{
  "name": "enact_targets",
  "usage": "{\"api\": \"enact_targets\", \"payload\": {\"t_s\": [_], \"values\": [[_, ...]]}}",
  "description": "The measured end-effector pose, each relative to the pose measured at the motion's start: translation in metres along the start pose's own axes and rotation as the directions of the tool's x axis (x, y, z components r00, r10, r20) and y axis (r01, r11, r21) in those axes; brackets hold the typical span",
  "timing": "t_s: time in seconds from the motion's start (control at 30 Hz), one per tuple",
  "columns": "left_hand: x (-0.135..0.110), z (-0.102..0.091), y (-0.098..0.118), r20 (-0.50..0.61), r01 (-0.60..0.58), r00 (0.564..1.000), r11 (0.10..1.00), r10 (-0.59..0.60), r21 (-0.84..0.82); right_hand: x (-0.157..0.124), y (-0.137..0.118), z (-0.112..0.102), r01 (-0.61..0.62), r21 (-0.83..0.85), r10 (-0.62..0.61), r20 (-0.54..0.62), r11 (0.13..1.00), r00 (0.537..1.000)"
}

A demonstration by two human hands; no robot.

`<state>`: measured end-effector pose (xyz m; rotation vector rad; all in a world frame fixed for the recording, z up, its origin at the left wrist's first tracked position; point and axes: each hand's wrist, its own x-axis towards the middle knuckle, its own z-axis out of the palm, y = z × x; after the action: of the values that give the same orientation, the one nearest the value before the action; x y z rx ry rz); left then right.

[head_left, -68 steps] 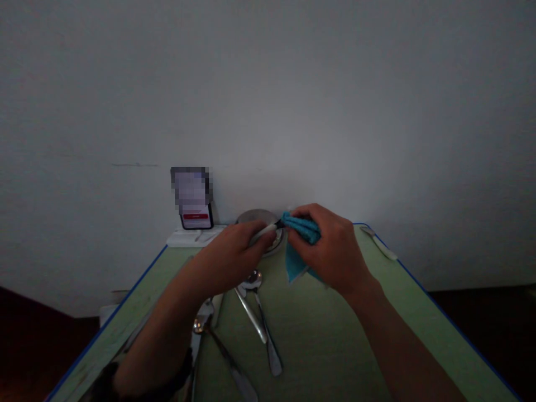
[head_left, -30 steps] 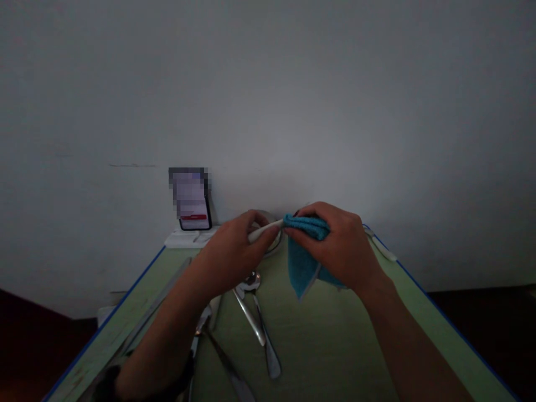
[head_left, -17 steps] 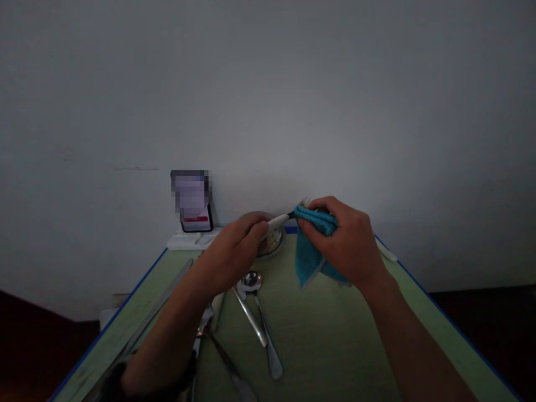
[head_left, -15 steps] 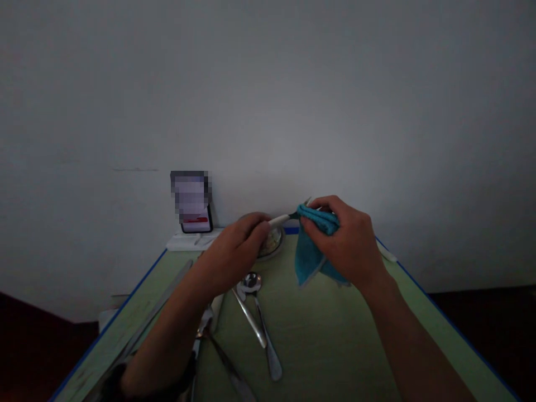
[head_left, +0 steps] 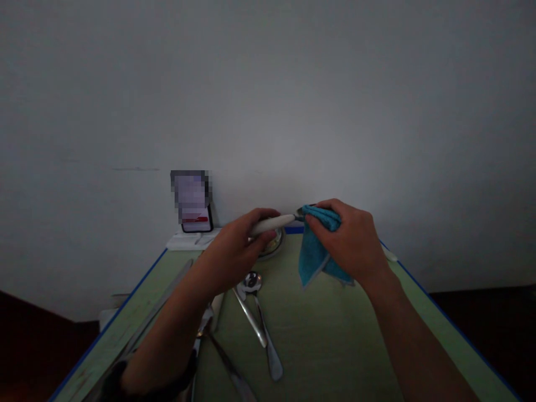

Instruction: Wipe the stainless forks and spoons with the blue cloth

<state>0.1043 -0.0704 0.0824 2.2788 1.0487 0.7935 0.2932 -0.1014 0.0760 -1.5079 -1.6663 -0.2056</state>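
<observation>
My left hand (head_left: 234, 248) is closed round the white handle of a utensil (head_left: 274, 223) and holds it level above the green table (head_left: 335, 346). My right hand (head_left: 354, 240) pinches a teal cloth (head_left: 314, 254) over the utensil's metal end, which is hidden under the cloth. The cloth's loose corner hangs down toward the table. Both hands are raised near the table's far edge, just in front of the wall.
Several metal spoons (head_left: 262, 318) lie on the table below my left arm. A small metal bowl (head_left: 272, 243) sits behind my left hand. A phone (head_left: 193, 204) stands propped on a white block at the back left. Another white-handled utensil (head_left: 389, 254) lies at the far right edge.
My right hand with the cloth has slid rightward along the utensil, baring more of the white handle. Both hands rose slightly. The utensil's tip, visible half a second ago, is now covered.
</observation>
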Motion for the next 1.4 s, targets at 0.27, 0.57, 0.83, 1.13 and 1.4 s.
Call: {"api": "enact_targets", "payload": {"t_s": [0.27,0.57,0.83,1.13,1.4], "values": [[0.003,0.001,0.004,-0.018,-0.044,0.999,0.989,0.047,0.141,-0.008,-0.028,0.009,0.103,0.117,-0.115,0.1,0.988,0.988],[0.001,0.0,0.0,-0.061,-0.02,0.998,0.993,0.027,0.12,0.003,0.004,-0.003,0.045,-0.039,-0.048,-0.066,0.998,0.997],[0.001,-0.002,0.004,-0.06,-0.095,0.993,0.985,0.104,0.145,-0.001,-0.006,0.001,0.101,0.014,-0.101,0.011,0.995,0.995],[-0.001,-0.006,0.002,-0.065,-0.082,0.993,0.98,0.095,0.179,0.007,0.016,-0.012,-0.065,-0.108,0.047,-0.168,0.992,0.985],[0.002,-0.002,0.0,-0.047,-0.093,0.994,0.983,0.101,0.156,0.006,0.006,-0.017,-0.021,0.12,0.028,-0.06,0.993,0.998]]}}
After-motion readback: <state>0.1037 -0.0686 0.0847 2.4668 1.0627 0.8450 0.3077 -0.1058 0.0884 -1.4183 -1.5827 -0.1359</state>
